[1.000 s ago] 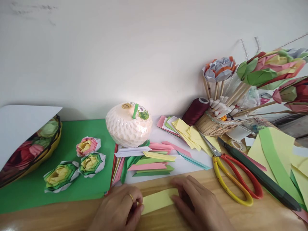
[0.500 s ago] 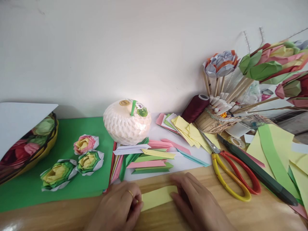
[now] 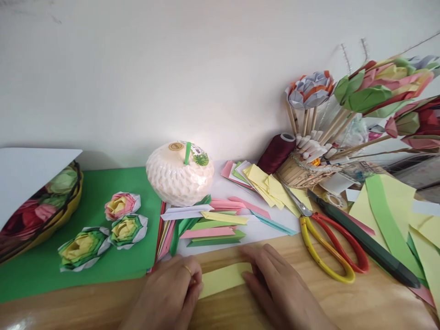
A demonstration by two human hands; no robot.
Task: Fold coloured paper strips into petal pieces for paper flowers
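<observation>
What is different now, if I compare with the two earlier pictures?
Only the whole view shifted slightly; nothing was visibly taken or let go. The left hand and right hand stay at the two ends of the yellow strip. The scissors and paper flowers lie as before.

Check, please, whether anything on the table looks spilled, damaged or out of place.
Nothing looks spilled or damaged. The folded paper strips beyond the held yellow strip lie askew, overlapping and pointing different ways.
</observation>
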